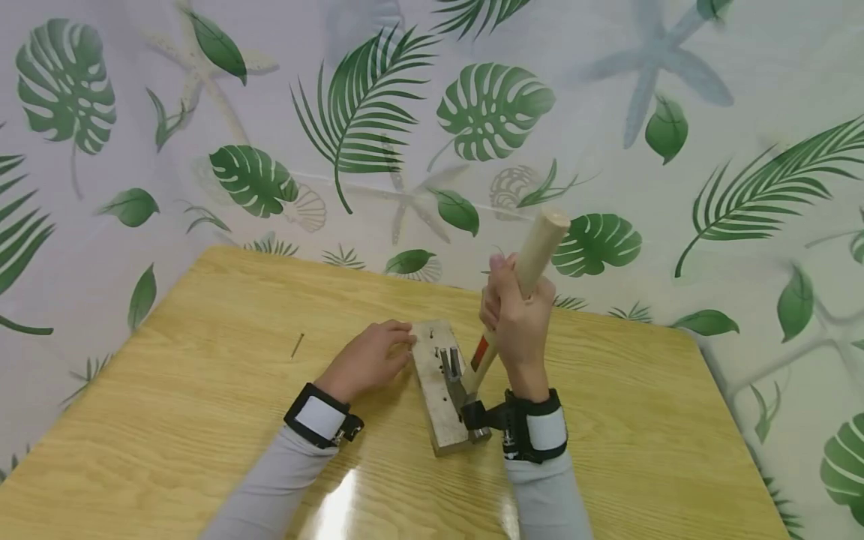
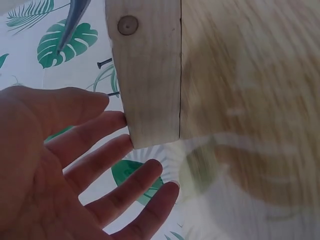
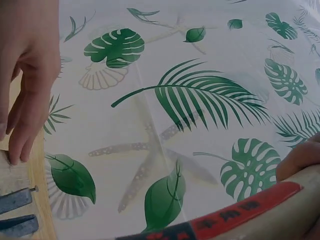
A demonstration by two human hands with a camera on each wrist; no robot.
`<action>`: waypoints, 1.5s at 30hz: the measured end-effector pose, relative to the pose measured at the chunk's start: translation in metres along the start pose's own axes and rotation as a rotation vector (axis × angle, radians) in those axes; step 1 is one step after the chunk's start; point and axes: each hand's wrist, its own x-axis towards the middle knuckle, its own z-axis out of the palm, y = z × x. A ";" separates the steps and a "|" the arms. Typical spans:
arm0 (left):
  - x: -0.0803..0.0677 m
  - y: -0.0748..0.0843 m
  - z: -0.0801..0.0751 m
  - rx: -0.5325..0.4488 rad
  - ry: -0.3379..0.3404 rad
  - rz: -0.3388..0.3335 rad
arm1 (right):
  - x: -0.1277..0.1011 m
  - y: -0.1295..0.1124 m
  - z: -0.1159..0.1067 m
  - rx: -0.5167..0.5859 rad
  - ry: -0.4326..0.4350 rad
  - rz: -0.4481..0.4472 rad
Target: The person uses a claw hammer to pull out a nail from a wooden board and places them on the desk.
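Observation:
A claw hammer (image 1: 544, 238) is gripped by my right hand (image 1: 521, 319) around its pale wooden handle, which points up. Its metal head (image 1: 455, 386) is low over the right side of a wooden block (image 1: 442, 424), claw toward the far end. Whether the head touches the block I cannot tell. Several nails and dark holes show along the top; one nail (image 2: 104, 63) juts from the block's face in the left wrist view. Beside the far left corner is my left hand (image 1: 371, 358), with loosely extended fingertips touching the block's edge.
A loose nail (image 1: 297, 345) lies on the wood-grain table (image 1: 202, 390), left of my left hand. Behind the table hangs a leaf-patterned cloth (image 1: 378, 217). Each wrist wears a black strap with a camera.

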 end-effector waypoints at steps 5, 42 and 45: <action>0.001 -0.002 0.000 -0.004 0.015 -0.002 | 0.025 0.016 0.013 -0.082 -0.040 0.147; -0.001 -0.003 0.000 0.035 0.032 0.019 | 0.071 0.062 0.042 -0.163 -0.071 0.271; -0.001 -0.003 0.000 0.039 0.034 0.020 | 0.066 0.059 0.043 -0.165 -0.058 0.238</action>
